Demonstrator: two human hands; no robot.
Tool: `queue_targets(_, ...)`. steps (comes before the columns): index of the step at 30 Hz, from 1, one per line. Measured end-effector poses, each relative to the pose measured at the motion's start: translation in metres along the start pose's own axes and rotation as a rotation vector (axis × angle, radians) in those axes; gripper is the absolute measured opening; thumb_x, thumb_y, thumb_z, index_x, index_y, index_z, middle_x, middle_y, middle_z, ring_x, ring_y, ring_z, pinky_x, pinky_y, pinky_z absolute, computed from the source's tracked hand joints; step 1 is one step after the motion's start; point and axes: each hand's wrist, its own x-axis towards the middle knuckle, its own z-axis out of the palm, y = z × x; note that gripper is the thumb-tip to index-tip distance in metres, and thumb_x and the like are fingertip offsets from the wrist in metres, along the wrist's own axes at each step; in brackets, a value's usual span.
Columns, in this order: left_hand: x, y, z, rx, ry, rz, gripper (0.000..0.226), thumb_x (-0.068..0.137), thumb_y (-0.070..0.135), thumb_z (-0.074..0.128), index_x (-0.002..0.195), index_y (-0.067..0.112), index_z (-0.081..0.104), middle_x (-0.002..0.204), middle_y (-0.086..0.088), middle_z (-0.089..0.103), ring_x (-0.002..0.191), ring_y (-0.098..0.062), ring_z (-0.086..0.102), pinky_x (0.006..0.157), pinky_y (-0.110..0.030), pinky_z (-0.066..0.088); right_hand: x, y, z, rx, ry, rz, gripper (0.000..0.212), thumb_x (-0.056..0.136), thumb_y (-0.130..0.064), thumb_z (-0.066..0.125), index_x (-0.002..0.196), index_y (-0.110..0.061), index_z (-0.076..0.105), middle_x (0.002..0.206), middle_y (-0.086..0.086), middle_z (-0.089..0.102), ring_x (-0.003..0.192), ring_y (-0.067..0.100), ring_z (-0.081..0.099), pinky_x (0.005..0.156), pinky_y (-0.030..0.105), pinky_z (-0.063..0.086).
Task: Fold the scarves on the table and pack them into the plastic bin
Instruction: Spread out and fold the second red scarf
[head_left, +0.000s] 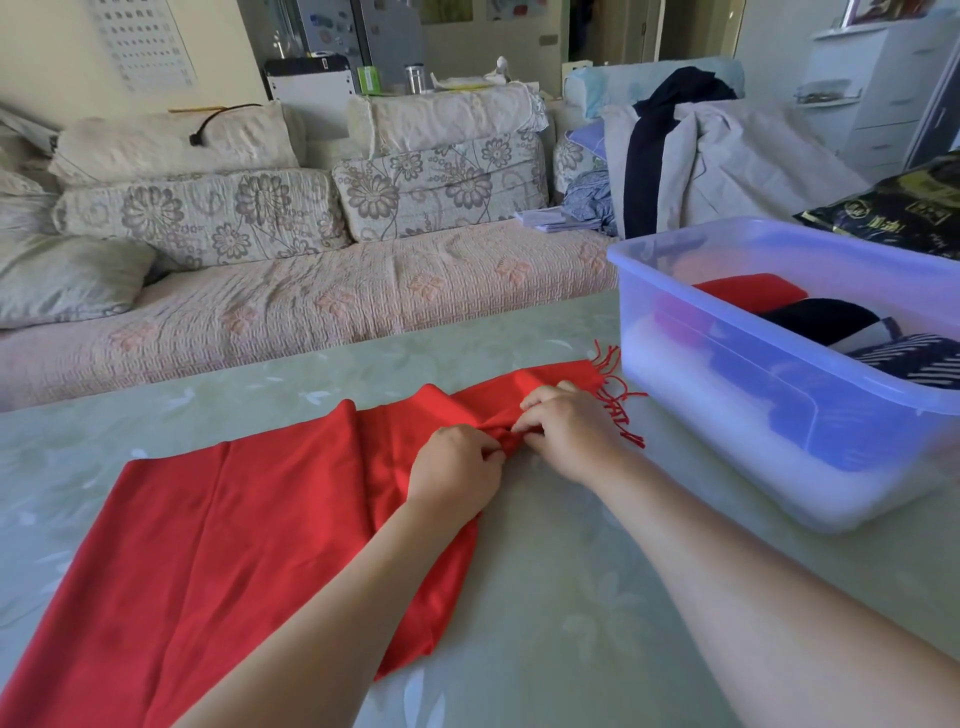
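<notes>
Red scarf (234, 519) lies spread on the green table (571, 597), its near end cut off at the lower left, its long axis running up and right. The left hand (452, 467) and right hand (566, 426) both pinch one bunched ridge beside the fringe (618, 405), which points at the plastic bin (779, 415); the folded scarves (748, 291) inside blur behind its wall

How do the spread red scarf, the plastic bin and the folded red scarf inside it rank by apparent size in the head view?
1. Spread red scarf, though nearest the camera.
2. Plastic bin.
3. Folded red scarf, partly hidden.
</notes>
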Motion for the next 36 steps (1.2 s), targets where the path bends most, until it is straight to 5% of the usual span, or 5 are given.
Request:
queue_targets(12,-0.012,0.07,-0.002,-0.566,-0.171,0.151,0.027,0.085,0.004,0.06,0.098,0.026,0.069,0.089,0.012,0.071,0.071,0.005,0.058,0.075,-0.013,0.044,-0.053,0.031,-0.085,-0.205,0.115,0.281,0.004,0.081,-0.023,0.062,0.084,-0.024,0.06,0.092,-0.003,0.066,0.09,0.026,0.063,0.065,0.03,0.042)
queue_targets(18,-0.018,0.082,0.027,-0.206,-0.042,0.29,0.033,0.081,0.009,0.057,0.109,0.022,0.066,0.111,0.005,0.066,0.103,-0.015,0.057,0.095,-0.034,0.044,-0.091,0.034,-0.123,-0.561,-0.504,0.349,0.021,0.074,-0.013,0.049,0.09,-0.019,0.06,0.098,0.0,0.065,0.09,0.026,0.062,0.065,0.03,0.04)
queue_targets(21,-0.026,0.078,0.033,0.017,-0.383,0.31,0.061,0.084,0.037,0.067,0.141,0.031,0.047,0.149,0.0,0.042,0.139,-0.02,0.033,0.116,-0.035,0.026,-0.099,0.027,-0.125,-0.514,-0.684,0.445,0.022,0.071,-0.013,0.048,0.088,-0.016,0.061,0.092,0.001,0.065,0.08,0.026,0.061,0.064,0.029,0.043)
queue_targets(29,-0.014,0.087,0.026,-0.236,-0.401,0.265,0.037,0.086,0.003,0.052,0.114,0.018,0.072,0.12,0.001,0.069,0.114,-0.013,0.06,0.094,-0.012,0.037,-0.093,0.032,-0.093,-0.119,-0.336,0.347,0.055,0.085,-0.008,0.045,0.134,-0.03,0.055,0.145,-0.006,0.047,0.133,0.021,0.048,0.107,0.039,0.042)
queue_targets(36,0.057,0.092,0.034,-0.043,-0.165,0.309,0.035,0.09,0.007,0.048,0.111,0.024,0.07,0.119,0.004,0.067,0.111,-0.017,0.061,0.092,-0.028,0.046,-0.083,0.048,-0.083,-0.319,-0.143,0.381,0.039,0.089,-0.004,0.044,0.121,-0.017,0.06,0.122,0.008,0.054,0.109,0.03,0.057,0.092,0.039,0.049)
